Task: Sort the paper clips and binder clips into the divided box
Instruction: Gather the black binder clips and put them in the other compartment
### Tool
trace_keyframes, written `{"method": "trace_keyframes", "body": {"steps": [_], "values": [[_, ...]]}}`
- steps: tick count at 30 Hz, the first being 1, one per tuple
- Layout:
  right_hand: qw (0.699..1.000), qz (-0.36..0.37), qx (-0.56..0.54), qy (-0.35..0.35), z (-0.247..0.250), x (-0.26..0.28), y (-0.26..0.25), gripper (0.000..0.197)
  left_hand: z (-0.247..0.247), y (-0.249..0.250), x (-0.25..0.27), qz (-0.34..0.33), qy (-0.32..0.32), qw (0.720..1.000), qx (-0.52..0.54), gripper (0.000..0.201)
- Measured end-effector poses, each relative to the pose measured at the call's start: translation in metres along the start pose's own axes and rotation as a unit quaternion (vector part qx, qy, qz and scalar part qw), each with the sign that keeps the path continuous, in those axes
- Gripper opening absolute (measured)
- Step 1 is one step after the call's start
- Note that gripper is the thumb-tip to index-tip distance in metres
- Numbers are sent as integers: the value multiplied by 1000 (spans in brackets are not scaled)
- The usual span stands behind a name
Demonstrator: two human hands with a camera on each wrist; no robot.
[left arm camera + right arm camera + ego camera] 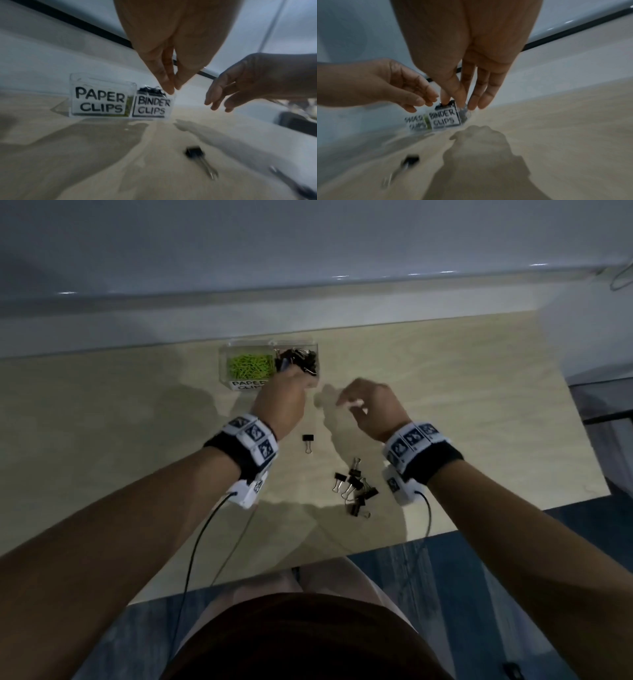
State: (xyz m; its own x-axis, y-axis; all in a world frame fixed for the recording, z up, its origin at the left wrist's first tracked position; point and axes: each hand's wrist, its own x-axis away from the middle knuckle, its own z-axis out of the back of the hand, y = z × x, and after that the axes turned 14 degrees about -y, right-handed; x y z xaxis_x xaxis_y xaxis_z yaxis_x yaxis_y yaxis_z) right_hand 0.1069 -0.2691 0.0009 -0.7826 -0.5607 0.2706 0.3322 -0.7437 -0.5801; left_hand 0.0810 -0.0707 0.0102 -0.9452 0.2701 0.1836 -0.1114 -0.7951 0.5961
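A clear divided box [226, 371] stands at the back of the table, labelled PAPER CLIPS [101, 101] and BINDER CLIPS [443, 119]. Green paper clips [250, 364] fill its left half. Black binder clips [301, 359] are heaped in its right half. My left hand [286, 395] hovers over the front of the binder-clip half, its fingertips [169, 89] close together with nothing visible between them. My right hand [368, 402] hangs in the air to the right of the box, fingers [481, 88] straight and empty. One binder clip [308, 440] lies alone on the table. A pile of several binder clips [356, 487] lies nearer me.
The pale wooden table [479, 405] meets a white wall ledge at the back. Its front edge runs just above my lap, and its right edge drops to a blue floor. Thin black cables [191, 559] trail from both wrist cameras.
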Motion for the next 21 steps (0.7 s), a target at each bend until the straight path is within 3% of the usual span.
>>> {"method": "trace_keyframes", "body": {"steps": [3, 6, 9, 14, 17, 19, 21], "values": [[988, -35, 68, -136, -12, 47, 12, 49, -27, 2, 26, -79, -183, 975, -97, 57], [973, 2, 122, -195, -26, 78, 8, 56, -43, -7, 35, -121, -256, 944, -169, 61], [968, 41, 145, -199, -42, 90, 13, 57, -47, -11, 42, -133, -254, 936, -202, 50], [979, 53, 160, -113, -53, 94, 29, 27, -53, -21, 51, -108, -205, 954, -189, 29], [991, 37, 113, -57, -46, 95, 27, 19, -62, 1, 59, -106, -177, 974, -95, 24], [996, 21, 78, -41, -41, 99, 25, 9, -70, 20, 64, -76, -190, 978, -25, 27], [996, 43, 67, -47, -42, 106, 20, 16, -81, 31, 67, -70, -217, 974, -14, 27]]}}
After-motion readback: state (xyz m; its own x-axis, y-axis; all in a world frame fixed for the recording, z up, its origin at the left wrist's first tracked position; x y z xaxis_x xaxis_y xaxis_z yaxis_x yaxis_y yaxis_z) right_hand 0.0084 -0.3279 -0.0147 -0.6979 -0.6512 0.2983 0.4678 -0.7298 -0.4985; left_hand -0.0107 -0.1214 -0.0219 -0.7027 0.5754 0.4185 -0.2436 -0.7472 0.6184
